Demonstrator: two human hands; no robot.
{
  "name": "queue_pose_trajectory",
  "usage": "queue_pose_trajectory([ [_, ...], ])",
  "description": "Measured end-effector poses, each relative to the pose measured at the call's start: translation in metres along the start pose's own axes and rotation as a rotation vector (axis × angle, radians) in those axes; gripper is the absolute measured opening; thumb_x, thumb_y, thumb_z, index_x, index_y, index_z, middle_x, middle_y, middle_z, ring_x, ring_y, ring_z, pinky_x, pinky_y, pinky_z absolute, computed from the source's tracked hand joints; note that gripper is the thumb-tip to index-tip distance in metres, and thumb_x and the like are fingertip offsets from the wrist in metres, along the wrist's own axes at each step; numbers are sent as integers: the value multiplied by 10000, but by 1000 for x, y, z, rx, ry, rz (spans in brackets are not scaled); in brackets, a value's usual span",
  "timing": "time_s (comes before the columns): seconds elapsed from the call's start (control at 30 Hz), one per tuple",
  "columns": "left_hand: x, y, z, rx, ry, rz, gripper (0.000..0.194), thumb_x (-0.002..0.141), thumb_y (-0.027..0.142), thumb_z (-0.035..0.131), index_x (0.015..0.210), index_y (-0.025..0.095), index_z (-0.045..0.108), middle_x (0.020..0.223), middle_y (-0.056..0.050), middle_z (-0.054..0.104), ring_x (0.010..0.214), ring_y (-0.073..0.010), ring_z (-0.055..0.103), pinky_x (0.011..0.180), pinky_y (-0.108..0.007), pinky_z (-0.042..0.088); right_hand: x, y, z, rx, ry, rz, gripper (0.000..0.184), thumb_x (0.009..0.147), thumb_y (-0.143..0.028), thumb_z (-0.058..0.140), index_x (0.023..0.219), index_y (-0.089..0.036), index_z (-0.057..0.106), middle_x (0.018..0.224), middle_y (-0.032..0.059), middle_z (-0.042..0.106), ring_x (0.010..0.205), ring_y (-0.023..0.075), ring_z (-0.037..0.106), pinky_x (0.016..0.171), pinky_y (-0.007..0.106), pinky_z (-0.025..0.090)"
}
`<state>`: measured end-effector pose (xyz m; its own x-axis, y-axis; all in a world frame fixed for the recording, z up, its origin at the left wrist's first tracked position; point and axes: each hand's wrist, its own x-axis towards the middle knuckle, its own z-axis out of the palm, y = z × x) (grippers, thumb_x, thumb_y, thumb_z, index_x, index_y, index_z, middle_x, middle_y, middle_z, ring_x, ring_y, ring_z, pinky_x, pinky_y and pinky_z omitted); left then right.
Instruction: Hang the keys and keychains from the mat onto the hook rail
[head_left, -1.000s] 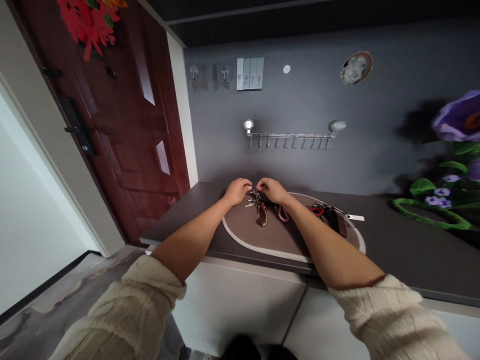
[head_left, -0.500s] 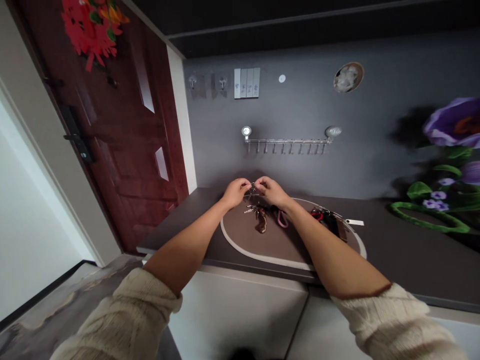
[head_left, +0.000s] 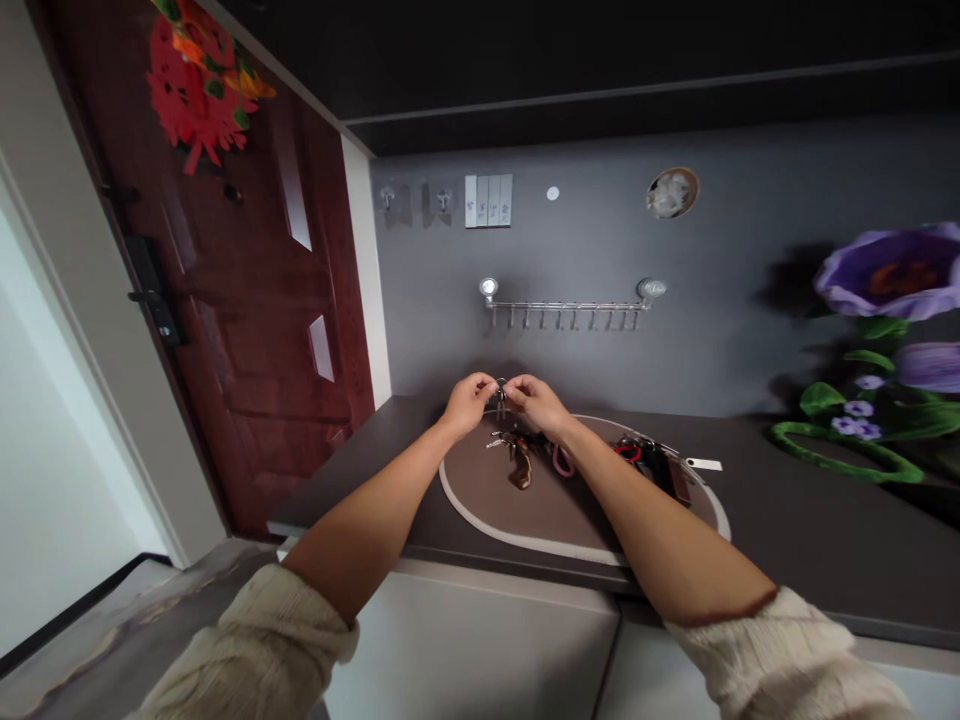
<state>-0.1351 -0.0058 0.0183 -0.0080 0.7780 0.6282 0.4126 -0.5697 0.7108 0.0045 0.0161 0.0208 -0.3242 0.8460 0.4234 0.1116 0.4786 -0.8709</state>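
Between my two hands hangs a small bunch of keys (head_left: pixel 502 400) on a thin metal ring. My left hand (head_left: pixel 471 402) pinches the ring from the left, thumb against forefinger. From the other side my right hand (head_left: pixel 535 403) grips it the same way, with fingers closed. Below them, on a brown oval mat (head_left: pixel 487 505) with a pale rim, lies another set of keys with a brown, glossy fob (head_left: pixel 520 468). A pink loop (head_left: pixel 562 461) shows beside my right wrist. Further right, partly behind my forearm, are dark items with a red ring (head_left: pixel 628 453).
A clear rail with several hooks (head_left: pixel 570 306) is fixed to the grey wall behind my hands. Purple artificial flowers (head_left: pixel 892 280) stand at the right. A white tag (head_left: pixel 705 464) lies at the mat's right edge. The dark red door (head_left: pixel 277 340) is on the left.
The view has tilted up a little, so the scene sits lower. Both hands stay pinched together at the ring, and the keys now hang more plainly below it.
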Motion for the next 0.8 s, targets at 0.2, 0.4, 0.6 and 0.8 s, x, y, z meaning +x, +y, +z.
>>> queue_pose_trajectory([
  [0.2,1,2,1,58,66,47,152,758,239,437,765,144,555,756,-26,584,698,-107,505,679,-236,395,3,-4,2,-184,113,-140,170,693,-322,470,713,-153,480,673,-11,494,634,92,442,644,229,364],
  [0.4,2,-8,1,250,155,72,228,797,280,367,717,158,542,718,-25,568,699,-125,496,665,-247,368,14,-13,0,-153,169,-149,152,715,-315,435,723,-164,451,655,-13,476,608,90,437,602,220,381],
  [0.6,3,-16,-2,334,192,16,248,810,278,336,689,163,519,676,-30,561,667,-136,491,642,-257,345,39,-41,1,122,218,-33,82,725,-258,442,734,-180,420,663,-22,480,560,74,480,563,232,433],
  [0.8,6,-20,-4,336,205,-16,249,812,286,335,688,164,513,673,-33,562,653,-137,487,625,-255,332,66,-62,10,249,317,68,32,749,-155,412,726,-174,424,632,-16,479,490,58,488,503,228,464],
])
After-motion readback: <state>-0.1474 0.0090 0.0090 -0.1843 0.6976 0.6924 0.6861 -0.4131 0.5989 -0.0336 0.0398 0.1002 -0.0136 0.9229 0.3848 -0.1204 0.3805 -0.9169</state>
